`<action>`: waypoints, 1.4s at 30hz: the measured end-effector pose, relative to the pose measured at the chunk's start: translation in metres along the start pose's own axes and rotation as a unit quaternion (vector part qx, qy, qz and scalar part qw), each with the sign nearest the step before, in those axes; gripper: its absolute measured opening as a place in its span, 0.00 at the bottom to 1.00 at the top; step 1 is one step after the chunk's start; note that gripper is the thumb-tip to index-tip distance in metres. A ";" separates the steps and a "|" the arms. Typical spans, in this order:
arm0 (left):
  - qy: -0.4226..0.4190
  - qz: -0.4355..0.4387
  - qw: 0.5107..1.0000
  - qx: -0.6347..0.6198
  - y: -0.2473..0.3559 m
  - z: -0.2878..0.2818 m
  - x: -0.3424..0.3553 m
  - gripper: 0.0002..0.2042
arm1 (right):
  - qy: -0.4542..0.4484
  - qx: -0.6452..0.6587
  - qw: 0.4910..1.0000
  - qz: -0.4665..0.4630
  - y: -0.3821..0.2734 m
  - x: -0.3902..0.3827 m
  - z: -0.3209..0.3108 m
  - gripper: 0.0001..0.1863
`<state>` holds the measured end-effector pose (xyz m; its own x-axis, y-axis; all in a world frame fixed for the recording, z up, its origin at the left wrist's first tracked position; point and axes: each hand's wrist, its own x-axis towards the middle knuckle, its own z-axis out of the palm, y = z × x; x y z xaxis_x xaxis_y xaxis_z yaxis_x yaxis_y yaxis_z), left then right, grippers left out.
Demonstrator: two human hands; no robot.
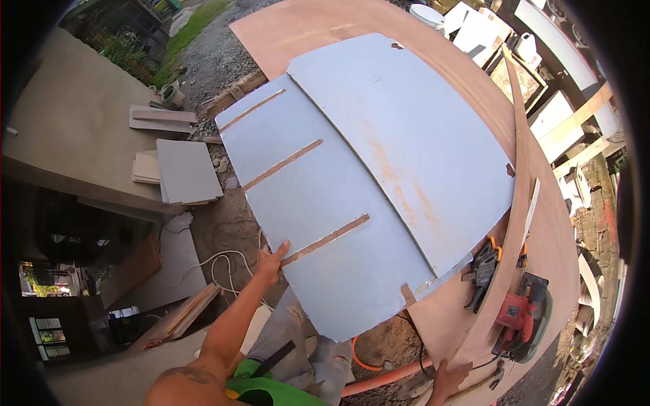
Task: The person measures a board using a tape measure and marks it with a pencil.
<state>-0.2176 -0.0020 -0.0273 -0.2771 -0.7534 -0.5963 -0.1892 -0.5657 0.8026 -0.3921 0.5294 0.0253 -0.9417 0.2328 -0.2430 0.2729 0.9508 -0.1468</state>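
A pale blue-grey board with several slots cut in from its left edge lies on a large reddish-brown plywood sheet. A second blue-grey panel is on its far right part, with brownish smears and chipped corners. My left hand grips the slotted board's near-left edge, thumb on top, fingers partly hidden beneath. At the plywood's near edge, my right hand closes round the lower end of a long thin wooden strip. That strip runs away along the panels' right side.
Right of the strip rests a red circular saw; black clamps with orange parts lie beside the strip. A hammer is near my right hand. Stacked grey panels stand at left, above a white cord. Scrap boards fill the far right.
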 end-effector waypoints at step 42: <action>-0.103 0.366 0.811 0.444 0.024 0.101 -0.104 0.30 | 0.046 -0.077 0.917 -0.388 -0.144 -0.061 -0.023 0.46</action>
<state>-0.2890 0.0967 0.0554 -0.7555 -0.6550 -0.0140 -0.4819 0.5411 0.6892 -0.3782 0.3830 0.0831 -0.8555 -0.5163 -0.0392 -0.5107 0.8538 -0.1016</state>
